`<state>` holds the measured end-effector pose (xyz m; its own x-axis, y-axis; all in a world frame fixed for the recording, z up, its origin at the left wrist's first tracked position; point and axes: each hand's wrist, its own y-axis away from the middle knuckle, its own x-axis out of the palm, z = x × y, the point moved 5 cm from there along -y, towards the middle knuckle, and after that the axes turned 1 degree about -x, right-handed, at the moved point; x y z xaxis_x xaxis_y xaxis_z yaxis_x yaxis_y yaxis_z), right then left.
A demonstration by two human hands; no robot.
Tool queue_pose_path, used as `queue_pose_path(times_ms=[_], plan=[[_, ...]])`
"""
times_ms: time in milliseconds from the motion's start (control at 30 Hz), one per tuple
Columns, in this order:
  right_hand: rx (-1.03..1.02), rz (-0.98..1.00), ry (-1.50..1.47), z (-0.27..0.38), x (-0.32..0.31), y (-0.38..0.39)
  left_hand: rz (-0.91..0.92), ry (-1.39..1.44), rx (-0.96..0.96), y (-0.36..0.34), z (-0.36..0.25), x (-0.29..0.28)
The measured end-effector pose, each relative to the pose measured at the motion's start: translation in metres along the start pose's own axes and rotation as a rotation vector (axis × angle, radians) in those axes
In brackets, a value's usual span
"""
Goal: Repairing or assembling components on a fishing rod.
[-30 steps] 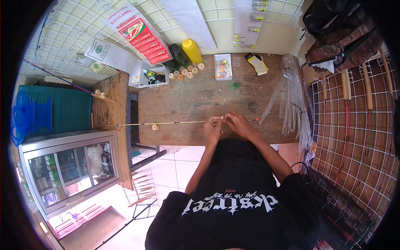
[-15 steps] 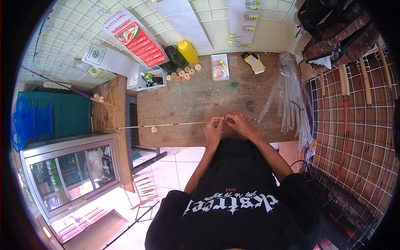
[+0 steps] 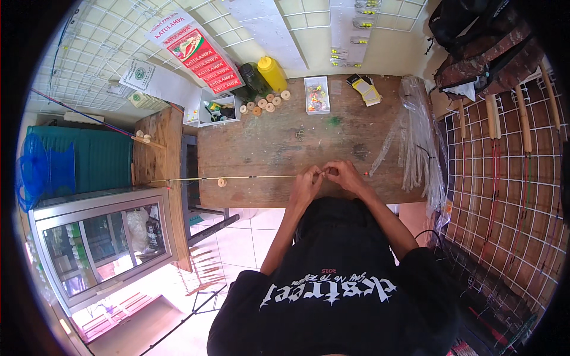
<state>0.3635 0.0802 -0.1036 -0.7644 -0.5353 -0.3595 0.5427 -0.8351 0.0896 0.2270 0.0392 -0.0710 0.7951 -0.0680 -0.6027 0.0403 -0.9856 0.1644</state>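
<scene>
A thin yellow fishing rod (image 3: 231, 177) with black bands lies level across the wooden table, its far-left end reaching over a side ledge. My left hand (image 3: 307, 183) is closed round the rod near its right end, thumb and fingers pinched. Just beside it, my right hand (image 3: 345, 177) is also pinched, its fingertips meeting those of the left; what they hold is too small to make out. A small orange-red tip (image 3: 365, 174) shows past my right hand. Near the rod on the left sits a round wooden piece (image 3: 222, 183).
At the table's back stand a yellow squeeze bottle (image 3: 272, 74), several wooden rounds (image 3: 270, 107), a white box of small colourful pieces (image 3: 317, 95) and yellow-black packets (image 3: 364, 90). Clear plastic sleeves (image 3: 412, 142) drape the right side. A glass-doored cabinet (image 3: 104, 243) stands left.
Both hands stay pinched together at the rod; the right hand's fingers have shifted slightly. The whole view has moved a little.
</scene>
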Motion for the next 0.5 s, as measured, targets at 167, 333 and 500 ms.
queue_pose_path(times_ms=[167,333,500], plan=[[-0.083,0.021,-0.048,-0.001,0.001,-0.001,0.064,-0.038,0.177,-0.003,0.006,-0.004],[-0.074,0.024,-0.047,-0.004,0.001,-0.001,0.244,0.075,0.110,-0.009,0.001,-0.010],[-0.199,-0.034,-0.032,-0.005,0.000,-0.001,0.316,0.051,0.127,-0.012,-0.003,-0.013]])
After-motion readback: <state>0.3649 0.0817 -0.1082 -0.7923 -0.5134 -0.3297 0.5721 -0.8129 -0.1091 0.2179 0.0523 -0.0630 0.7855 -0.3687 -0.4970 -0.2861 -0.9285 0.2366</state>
